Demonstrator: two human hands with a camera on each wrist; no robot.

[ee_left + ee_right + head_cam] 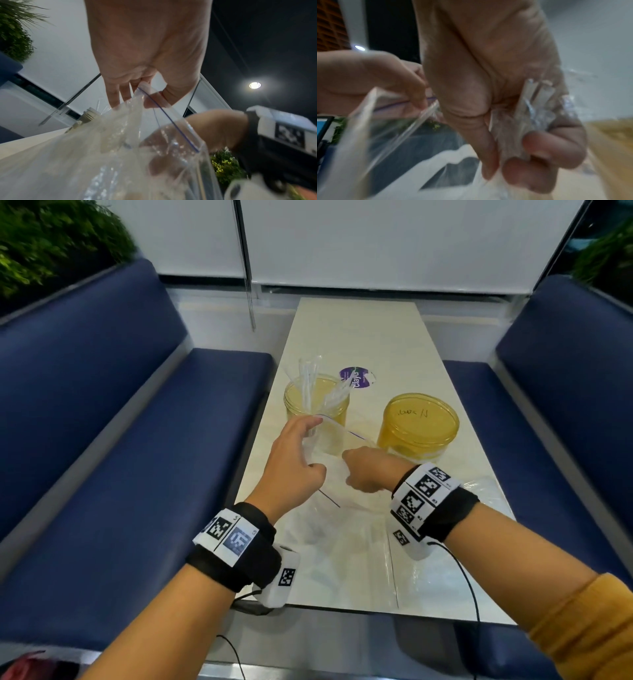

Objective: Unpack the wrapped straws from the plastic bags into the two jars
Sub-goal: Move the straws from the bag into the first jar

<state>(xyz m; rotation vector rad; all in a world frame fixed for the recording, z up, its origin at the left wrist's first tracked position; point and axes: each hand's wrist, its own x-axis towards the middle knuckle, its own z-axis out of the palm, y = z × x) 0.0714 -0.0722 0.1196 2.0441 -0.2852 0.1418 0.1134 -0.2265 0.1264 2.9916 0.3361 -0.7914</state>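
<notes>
A clear zip bag (334,467) with a blue seal line is held above the table between both hands. My left hand (296,460) pinches the bag's rim (147,94) and keeps its mouth wide. Inside the bag, my right hand (364,470) grips a bundle of wrapped straws (527,112) between thumb and curled fingers. The left jar (317,402), yellowish and without a lid, holds several wrapped straws (310,378) that stick out of it. The right jar (418,424) stands with a yellow lid on top.
Another clear bag (342,542) lies flat on the pale table (376,337) near its front edge. A round purple lid or sticker (356,377) lies behind the left jar. Blue benches (120,440) flank the table on both sides.
</notes>
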